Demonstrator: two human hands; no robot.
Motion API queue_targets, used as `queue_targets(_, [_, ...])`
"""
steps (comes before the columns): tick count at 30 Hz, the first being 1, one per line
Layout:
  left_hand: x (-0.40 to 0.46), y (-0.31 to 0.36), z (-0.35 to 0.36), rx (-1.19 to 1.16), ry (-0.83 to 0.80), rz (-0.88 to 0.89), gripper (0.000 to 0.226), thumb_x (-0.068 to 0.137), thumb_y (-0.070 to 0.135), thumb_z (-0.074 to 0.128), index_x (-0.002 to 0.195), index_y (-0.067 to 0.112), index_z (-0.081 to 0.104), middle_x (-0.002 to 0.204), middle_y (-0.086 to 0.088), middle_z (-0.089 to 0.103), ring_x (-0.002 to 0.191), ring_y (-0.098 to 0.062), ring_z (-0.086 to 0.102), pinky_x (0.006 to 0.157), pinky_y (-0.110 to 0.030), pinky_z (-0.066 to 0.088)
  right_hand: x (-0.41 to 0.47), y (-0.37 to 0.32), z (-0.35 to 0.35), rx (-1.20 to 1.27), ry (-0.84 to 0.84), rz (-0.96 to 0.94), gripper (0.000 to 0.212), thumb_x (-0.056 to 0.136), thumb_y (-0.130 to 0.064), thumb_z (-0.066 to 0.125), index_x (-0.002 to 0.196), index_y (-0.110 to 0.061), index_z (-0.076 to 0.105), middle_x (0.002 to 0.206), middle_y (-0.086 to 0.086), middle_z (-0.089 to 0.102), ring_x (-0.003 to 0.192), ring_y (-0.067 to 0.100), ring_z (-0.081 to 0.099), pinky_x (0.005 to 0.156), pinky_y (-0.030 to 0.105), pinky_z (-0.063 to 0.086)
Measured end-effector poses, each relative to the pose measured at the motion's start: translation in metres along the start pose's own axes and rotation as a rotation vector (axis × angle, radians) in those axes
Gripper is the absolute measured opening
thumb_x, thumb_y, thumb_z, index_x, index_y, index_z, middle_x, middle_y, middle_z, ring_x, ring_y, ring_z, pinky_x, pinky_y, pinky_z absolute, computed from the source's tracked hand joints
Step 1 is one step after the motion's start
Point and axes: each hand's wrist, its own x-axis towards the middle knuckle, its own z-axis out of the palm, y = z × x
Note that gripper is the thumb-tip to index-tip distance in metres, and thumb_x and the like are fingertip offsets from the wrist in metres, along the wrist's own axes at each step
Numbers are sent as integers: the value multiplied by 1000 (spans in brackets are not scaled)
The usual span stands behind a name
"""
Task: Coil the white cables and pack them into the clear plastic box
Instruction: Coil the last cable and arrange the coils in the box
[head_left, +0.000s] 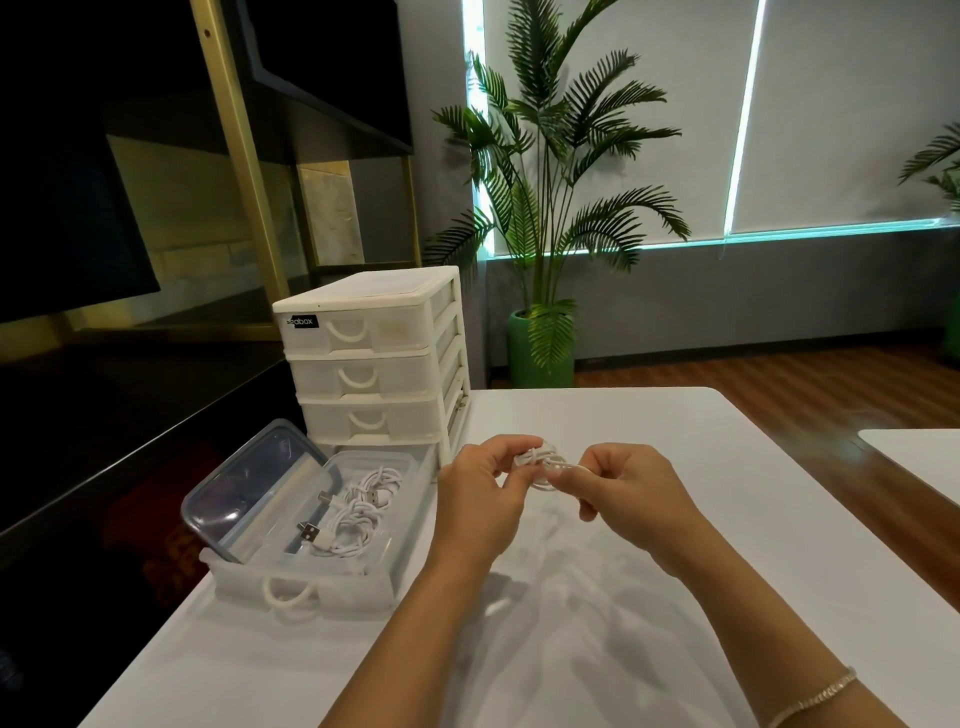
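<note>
Over at the lower left of the frame, a clear rectangular plastic box (387, 519) is sitting inside a pulled-out translucent white drawer (291, 584), with its clear lid (249, 483) leaning open on the left side. Two coiled white USB cables (358, 512) are already lying in it. Right behind, a white plastic drawer tower (371, 358) is standing on the white tabletop (675, 571). Moving to the centre, the left hand (480, 501) is pinching a small white cable bundle (543, 462) held just above the table, fingers curled onto it. The right hand (631, 493) is gripping the same bundle from the other side, a thin bracelet (815, 693) showing on that wrist. A green potted palm (545, 208) is standing behind.
</note>
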Motion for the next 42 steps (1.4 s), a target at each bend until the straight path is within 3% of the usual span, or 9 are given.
queue_targets(7, [-1,2,5,84,21,34,24,87,18,64,109,25,67,103,1,60,88,-6,55,65,2,38,2,4,-2,55,30,18,40,80,-34,68,52,-8,58,50,4,60,49,13,54,58,30,47])
queue_targets(14, [3,-9,-1,126,84,-6,24,87,13,63,109,22,68,103,-3,60,85,-7,55,66,5,36,3,0,-4,44,57,28,37,80,-36,68,59,-6,61,56,-1,61,44,10,56,52,23,47])
queue_targets(17, [5,-15,-2,138,118,-37,23,87,14,63,108,23,68,103,-4,62,91,-11,56,67,1,35,2,-2,-6,66,62,28,37,81,-36,66,59,-6,60,63,0,62,48,13,53,53,25,45])
queue_targets(21, [7,-18,-2,133,144,-65,25,87,16,63,110,24,67,104,-5,62,94,-14,57,80,-15,39,3,-1,-12,103,133,6,34,81,-34,67,63,-6,62,67,-1,64,62,15,56,63,32,49])
queue_targets(25, [6,-15,-2,161,124,-53,27,89,17,60,115,24,66,100,-1,60,93,-12,54,79,-13,35,4,1,-15,52,199,-49,30,80,-35,68,62,-12,61,63,3,62,66,19,58,69,34,52])
queue_targets(28, [4,-12,-4,169,36,-26,21,89,16,59,106,24,68,80,13,55,86,-12,53,71,-14,35,5,2,-17,19,266,-96,28,81,-35,67,63,-15,61,60,2,59,63,19,56,68,32,52])
queue_targets(31, [4,-8,-4,143,-38,-31,14,88,13,57,92,23,66,72,18,52,68,-5,50,57,-8,37,6,4,-19,22,344,-124,27,81,-34,67,66,-12,61,61,0,59,62,17,55,65,27,50])
queue_targets(37, [0,2,-5,115,-87,57,40,81,0,62,63,33,50,82,11,48,65,-2,45,56,-4,39,7,7,-16,24,394,-128,24,80,-35,67,72,-12,63,65,-2,60,64,15,56,60,19,45])
queue_targets(42, [-3,11,-4,-7,-91,73,40,74,3,75,61,33,51,78,13,48,67,-2,48,54,-3,38,9,10,-16,11,403,-101,24,81,-35,67,72,-13,63,66,-3,60,64,14,55,59,18,43])
